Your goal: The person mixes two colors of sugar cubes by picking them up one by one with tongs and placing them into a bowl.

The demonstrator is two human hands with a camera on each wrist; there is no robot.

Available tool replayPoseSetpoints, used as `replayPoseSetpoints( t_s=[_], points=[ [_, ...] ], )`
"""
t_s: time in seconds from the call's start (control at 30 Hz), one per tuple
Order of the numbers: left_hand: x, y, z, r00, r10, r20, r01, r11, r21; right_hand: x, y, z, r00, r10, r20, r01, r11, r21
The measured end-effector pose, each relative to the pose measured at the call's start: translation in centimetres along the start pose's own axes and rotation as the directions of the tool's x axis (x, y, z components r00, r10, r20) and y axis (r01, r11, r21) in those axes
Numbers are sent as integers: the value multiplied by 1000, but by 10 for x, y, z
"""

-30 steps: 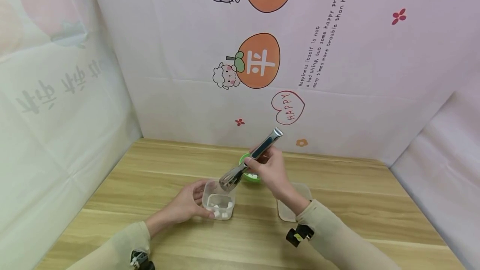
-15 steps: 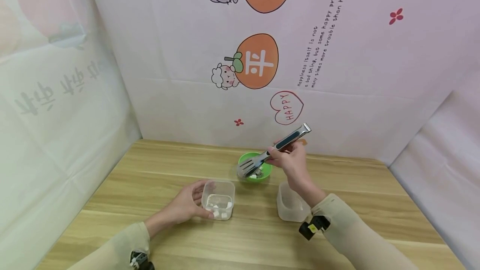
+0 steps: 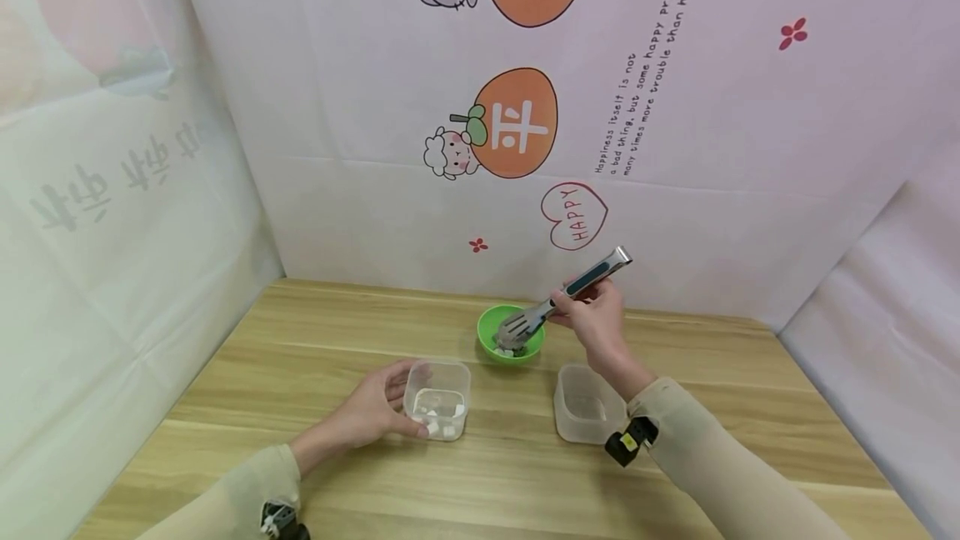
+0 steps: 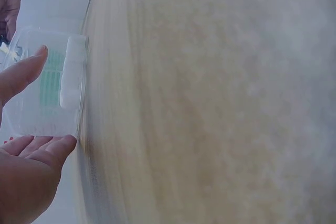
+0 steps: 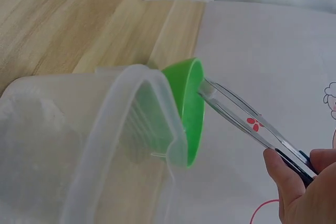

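My left hand [image 3: 375,408] holds a clear square plastic container [image 3: 438,375] at its left side, thumb in front and fingers behind. Several small white cubes [image 3: 448,431] lie in its bottom. In my right hand [image 3: 598,325] is a pair of metal tongs [image 3: 588,277] with dark grip strips, pinched by thumb and fingers. Their slotted tips reach down into a green bowl [image 3: 491,323], which holds small whitish and greyish pieces. Whether the tips grip a piece is hidden. In the right wrist view the two arms of the tongs [image 5: 295,166] stand slightly apart.
A second clear container [image 3: 576,425] stands on the wooden table [image 3: 337,315] beneath my right forearm, right of the bowl. Behind the table hangs a printed white cloth [image 3: 360,215], close to the bowl and tongs. More cloth borders both sides.
My right hand has moved the tongs rightward from above the left container to the green bowl, then lowered their tips into it. The left hand stays put on its container.
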State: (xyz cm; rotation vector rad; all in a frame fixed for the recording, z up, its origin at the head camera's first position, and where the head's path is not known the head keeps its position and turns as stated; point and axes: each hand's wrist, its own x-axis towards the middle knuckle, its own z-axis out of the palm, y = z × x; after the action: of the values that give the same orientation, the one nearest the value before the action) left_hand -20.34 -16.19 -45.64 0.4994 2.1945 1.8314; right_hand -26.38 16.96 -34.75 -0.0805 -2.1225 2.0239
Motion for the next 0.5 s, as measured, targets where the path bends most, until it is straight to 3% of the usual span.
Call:
replayPoseSetpoints(
  t_s=[0.5],
  points=[
    [0,0,0,1000,1,-3,-1,1000,8,3,14,-3,999,-21,-37,19,997,-71]
  ],
)
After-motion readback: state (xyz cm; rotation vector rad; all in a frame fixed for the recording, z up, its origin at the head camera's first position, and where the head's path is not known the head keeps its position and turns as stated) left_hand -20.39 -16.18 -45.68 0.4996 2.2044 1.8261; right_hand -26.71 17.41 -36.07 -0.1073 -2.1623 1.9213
